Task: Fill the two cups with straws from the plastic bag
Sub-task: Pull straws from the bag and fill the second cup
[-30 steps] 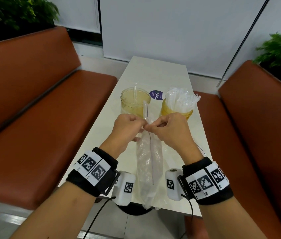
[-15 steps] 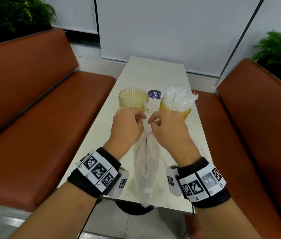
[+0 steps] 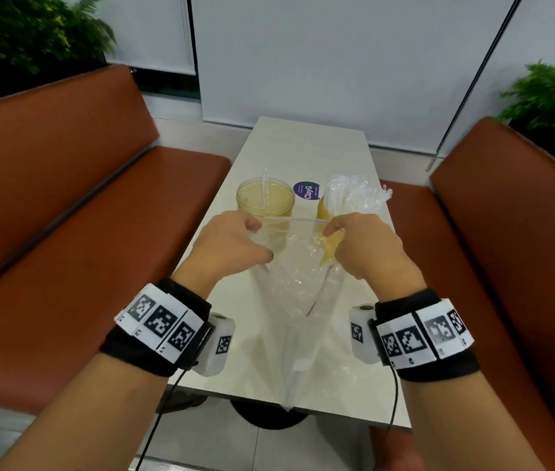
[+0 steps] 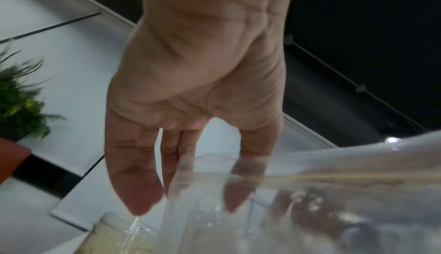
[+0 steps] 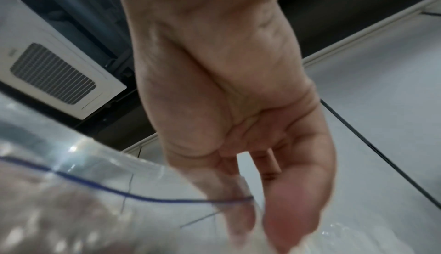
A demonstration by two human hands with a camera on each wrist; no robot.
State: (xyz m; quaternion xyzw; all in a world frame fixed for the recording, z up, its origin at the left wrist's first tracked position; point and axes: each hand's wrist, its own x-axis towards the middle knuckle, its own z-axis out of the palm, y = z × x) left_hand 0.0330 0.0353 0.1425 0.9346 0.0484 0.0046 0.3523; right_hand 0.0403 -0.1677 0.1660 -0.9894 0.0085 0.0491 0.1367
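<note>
A clear plastic bag (image 3: 298, 300) hangs over the near half of the table, held up by both hands. My left hand (image 3: 232, 243) pinches the left side of its mouth, and my right hand (image 3: 364, 246) pinches the right side. The top edge (image 3: 289, 219) is stretched taut between them. In the wrist views the bag (image 4: 334, 192) (image 5: 71, 192) drapes over the fingertips. Behind the hands stand two yellowish cups. The left cup (image 3: 265, 198) has one straw (image 3: 264, 190). The right cup (image 3: 323, 210) is packed with a bundle of white straws (image 3: 354, 195).
The narrow white table (image 3: 306, 151) runs away from me between two brown benches (image 3: 65, 212) (image 3: 514, 253). A round dark sticker (image 3: 306, 191) lies between the cups. Potted plants (image 3: 24, 32) stand behind both benches.
My hands were close together at the bag's mouth; they have moved apart sideways, pulling the top edge wide and taut. The bag now spreads out below them.
</note>
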